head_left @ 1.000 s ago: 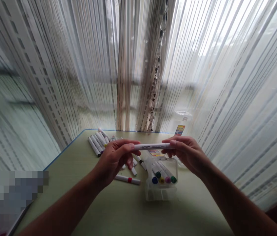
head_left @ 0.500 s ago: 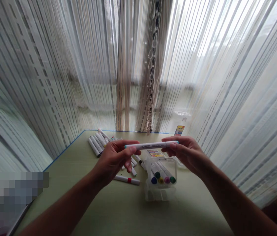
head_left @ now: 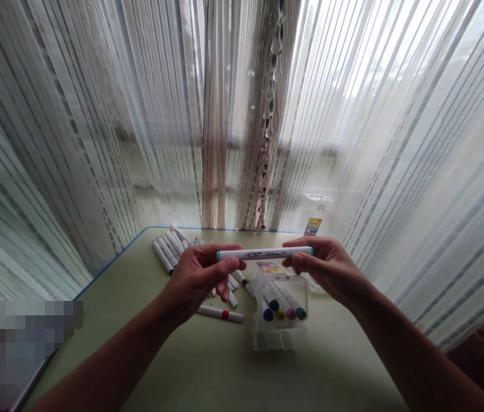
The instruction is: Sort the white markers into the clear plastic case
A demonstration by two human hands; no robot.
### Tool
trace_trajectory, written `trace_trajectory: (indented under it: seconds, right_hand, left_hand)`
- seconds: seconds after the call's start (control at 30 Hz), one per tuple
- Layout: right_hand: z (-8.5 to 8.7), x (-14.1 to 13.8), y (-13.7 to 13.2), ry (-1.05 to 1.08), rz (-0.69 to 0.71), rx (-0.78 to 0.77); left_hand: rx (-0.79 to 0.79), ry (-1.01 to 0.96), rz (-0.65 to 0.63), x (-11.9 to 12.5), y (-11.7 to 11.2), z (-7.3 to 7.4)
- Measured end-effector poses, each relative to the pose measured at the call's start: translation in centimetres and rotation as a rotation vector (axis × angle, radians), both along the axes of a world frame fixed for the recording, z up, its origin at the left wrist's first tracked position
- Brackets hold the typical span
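Observation:
Between my two hands a white marker with turquoise ends is held level above the table. My left hand pinches its left end between thumb and fingers. The right end is gripped the same way by my right hand. Below it stands a clear plastic case with several markers in it, their blue, green, yellow and pink ends facing me. Behind and under my left hand lie several loose white markers, partly hidden by it. One marker with a red band lies nearer to me.
The pale green table has a blue edge at the back. A clear lid or second case with a yellow label stands behind my right hand. String curtains hang close behind the table. A blurred-out patch covers the lower left.
The marker has turned slightly about its length, so its printing shows more plainly, and it lies a little more level. Both hands keep their hold; the view has shifted slightly.

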State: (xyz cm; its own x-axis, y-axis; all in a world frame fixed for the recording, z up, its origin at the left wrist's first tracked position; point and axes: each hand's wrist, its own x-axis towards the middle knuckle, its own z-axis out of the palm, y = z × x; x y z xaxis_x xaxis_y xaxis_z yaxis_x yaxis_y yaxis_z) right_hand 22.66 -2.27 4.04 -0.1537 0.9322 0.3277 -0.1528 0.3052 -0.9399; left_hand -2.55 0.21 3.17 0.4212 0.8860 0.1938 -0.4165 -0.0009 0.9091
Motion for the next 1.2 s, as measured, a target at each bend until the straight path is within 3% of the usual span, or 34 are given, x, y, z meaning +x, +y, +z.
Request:
trace_trajectory:
  seconds: [0.33, 0.53, 0.8, 1.2]
  right_hand:
    - [-0.09, -0.11, 0.09, 0.004, -0.033, 0.007]
    - [0.00, -0.24, -0.02, -0.084, -0.085, 0.035]
    - [-0.04, -0.06, 0.06, -0.022, -0.030, 0.018]
    - [-0.36, 0.30, -0.04, 0.014, 0.025, 0.030]
  left_hand:
    - [-0.018, -0.037, -0.020, -0.07, 0.36, -0.23]
    - [-0.032, 0.047, -0.004, -0.12, 0.40, -0.25]
    - [0.010, 0.043, 0.046, -0.12, 0.50, -0.34]
    - [0.015, -0.038, -0.020, -0.36, 0.61, -0.43]
